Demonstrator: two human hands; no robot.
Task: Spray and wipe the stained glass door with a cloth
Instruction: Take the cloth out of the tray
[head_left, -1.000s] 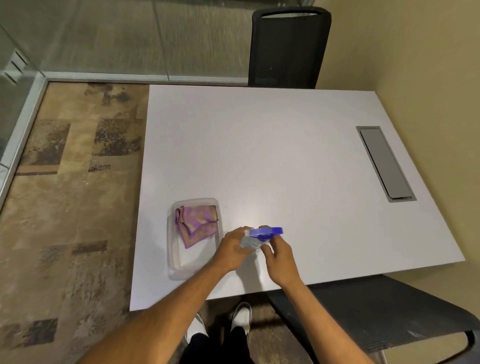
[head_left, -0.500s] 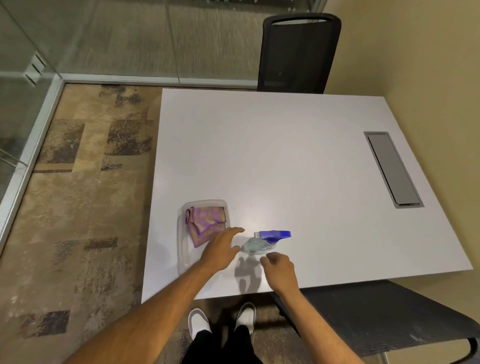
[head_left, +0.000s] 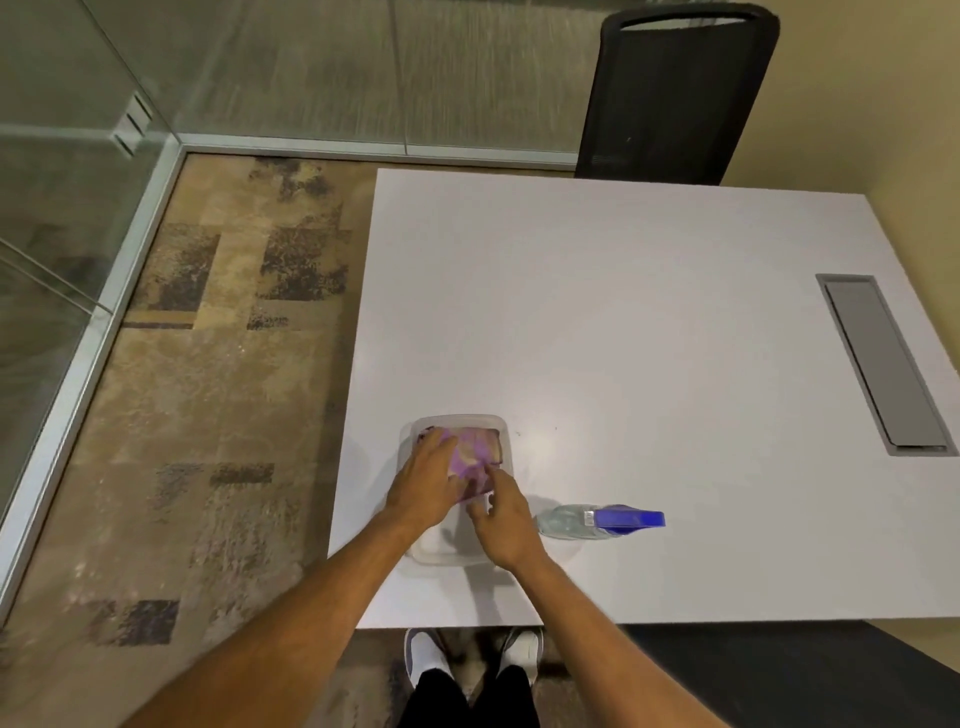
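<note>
spray bottle (head_left: 597, 521) lying on its side on the desk (head_left: 649, 338), blue trigger head pointing to 3 o'clock, just beside the right hand (head_left: 501, 525) at its 3 o'clock and apart from it. clear plastic tray (head_left: 506, 434) near the desk's front-left corner, holding the purple cloth (head_left: 480, 449) in its far half. grey cable hatch (head_left: 883, 364) set into the desk far off at 2 o'clock. black mesh chair (head_left: 675, 98) tucked against the far edge at 12 o'clock; dark seat of another chair (head_left: 779, 670) under the near right edge. white shoes (head_left: 423, 660) visible below the front edge.

white desk against a beige wall on the right; patchy brown carpet (head_left: 208, 415) to the left, glass panels (head_left: 62, 208) in metal frames at 9 to 12 o'clock.

both arms reaching forward over the tray. left hand (head_left: 423, 486) palm down on the cloth's left part, fingers spread, grip apart. right hand at the cloth's near edge, fingertips curled onto the fabric; cannot tell whether pinched on it.
</note>
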